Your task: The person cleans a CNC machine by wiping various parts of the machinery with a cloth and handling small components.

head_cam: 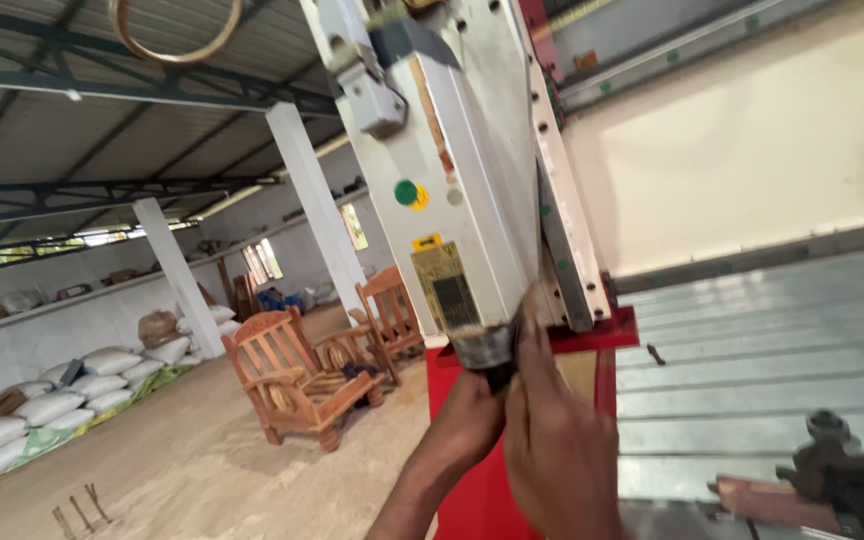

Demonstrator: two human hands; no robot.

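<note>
the biggest thing here is the big shed. its metal roof (102, 110) runs overhead on the left, held up by white posts (317, 200). the dirt floor (182, 470) spreads out low on the left.

next is the wide pale board (752, 150) far on the right. under it, nearer to me, is the grey machine bed (752, 360) with long grooves across it.

in the middle stands the tall grey machine head (462, 170). it leans a bit in my view. it has a green dot and a yellow dot on its front, and a gold plate lower down. a red frame (472, 480) sits under and behind it.

far on the left, white sacks (62, 390) are piled by the wall. two wooden chairs (302, 375) stand on the floor between the sacks and the machine.

a dark clamp (842, 470) sits near me at the bottom right, on the bed.

now my hands. they are close together, right at the bottom of the machine head. my right hand (557, 450) is nearer to me and blurry, with its fingers up against the low end of the machine. my left hand (477, 405) is just behind it, reaching up from below. the small metal chuck (482, 348) hangs at the bottom of the machine head, and my left fingers are closed around the dark part under it. i cannot tell if my right hand is gripping it or only touching.
</note>
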